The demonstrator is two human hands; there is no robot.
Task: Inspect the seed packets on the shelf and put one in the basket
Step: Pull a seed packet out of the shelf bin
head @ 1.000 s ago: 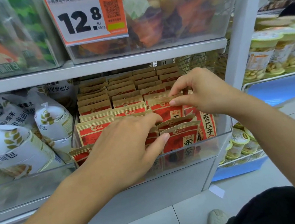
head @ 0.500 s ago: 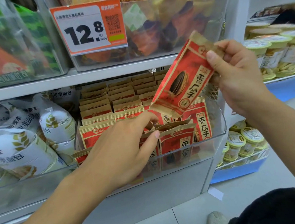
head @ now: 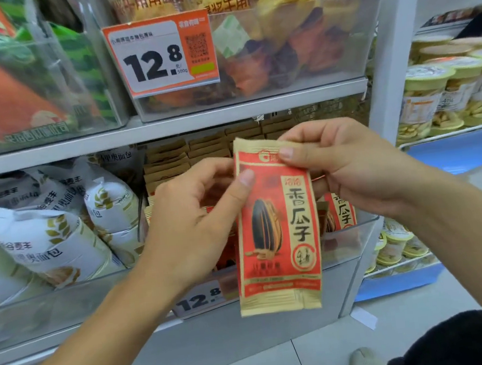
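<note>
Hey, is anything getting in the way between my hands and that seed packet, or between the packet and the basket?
Nothing sits between hands and packet: the left hand and right hand both pinch the top of the red seed packet, held upright in front of the shelf bin. No basket is in view, so that path cannot be judged.

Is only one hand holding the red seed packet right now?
No: both the left hand and the right hand pinch the top of the seed packet, which hangs upright in front of the shelf.
</note>
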